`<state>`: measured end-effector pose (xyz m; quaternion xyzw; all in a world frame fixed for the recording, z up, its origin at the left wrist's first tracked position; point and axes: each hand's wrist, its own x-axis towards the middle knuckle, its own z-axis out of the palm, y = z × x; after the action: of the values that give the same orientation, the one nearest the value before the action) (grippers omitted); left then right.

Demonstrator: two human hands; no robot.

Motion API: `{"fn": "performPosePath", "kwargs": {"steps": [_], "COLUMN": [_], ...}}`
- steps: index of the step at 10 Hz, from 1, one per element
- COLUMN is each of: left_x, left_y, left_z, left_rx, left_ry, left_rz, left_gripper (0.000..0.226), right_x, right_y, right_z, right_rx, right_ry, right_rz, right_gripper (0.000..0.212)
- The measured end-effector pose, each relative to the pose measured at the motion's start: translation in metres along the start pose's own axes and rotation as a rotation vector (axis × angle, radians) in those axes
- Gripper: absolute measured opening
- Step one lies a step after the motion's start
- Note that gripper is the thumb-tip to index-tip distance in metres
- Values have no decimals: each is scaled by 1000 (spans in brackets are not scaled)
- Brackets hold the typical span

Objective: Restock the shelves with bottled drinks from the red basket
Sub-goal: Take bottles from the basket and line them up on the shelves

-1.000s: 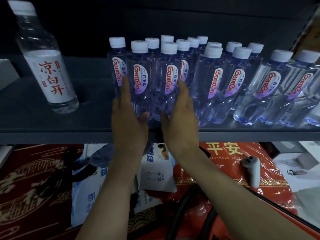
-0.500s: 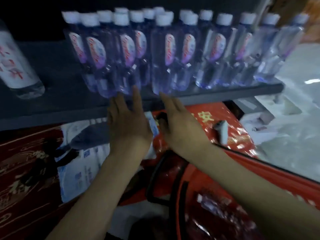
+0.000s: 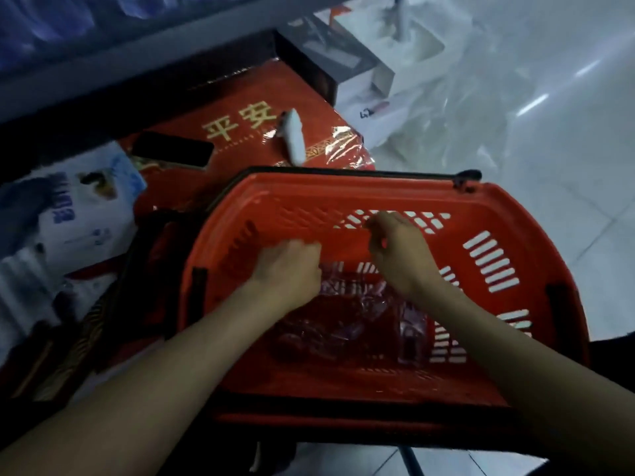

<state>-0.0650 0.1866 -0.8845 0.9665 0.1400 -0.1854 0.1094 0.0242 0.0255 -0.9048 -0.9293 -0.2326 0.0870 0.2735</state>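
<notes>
Head view: both hands inside the red basket (image 3: 508, 214), above the bottles (image 3: 347, 314) lying on its floor. Left hand (image 3: 288, 269) palm down, fingers curled under; holding anything or not, cannot tell. Right hand (image 3: 398, 249) raised a little, fingers loosely bent, nothing visibly in them. Bottles clear, purple-tinted, blurred. Basket handle (image 3: 343, 173) folded along the far rim. Behind the basket: red box (image 3: 240, 108) carrying a phone (image 3: 171, 149) and a white object (image 3: 292, 132). Shelf (image 3: 137, 56) edge top left.

Both hands, left hand (image 3: 287, 269) and right hand (image 3: 400, 250), reach into the red basket (image 3: 515, 235) above bottles (image 3: 347, 314).
</notes>
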Motion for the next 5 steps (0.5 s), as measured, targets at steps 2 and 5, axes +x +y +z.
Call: {"fn": "performPosePath", "kwargs": {"steps": [2,5], "left_x": [46,49], "left_y": [-10,-11], "left_z": [128,195], "left_rx": [-336,-1225], "left_ry": [-740,-416], "left_rz": [-456,-1071], "left_gripper": [48,18], "right_x": [-20,-15], "right_y": [118,145], "right_z": [43,120], "right_rx": [5,624], "right_ry": [-586,-446], "right_rz": [535,994], "right_gripper": [42,46]}}
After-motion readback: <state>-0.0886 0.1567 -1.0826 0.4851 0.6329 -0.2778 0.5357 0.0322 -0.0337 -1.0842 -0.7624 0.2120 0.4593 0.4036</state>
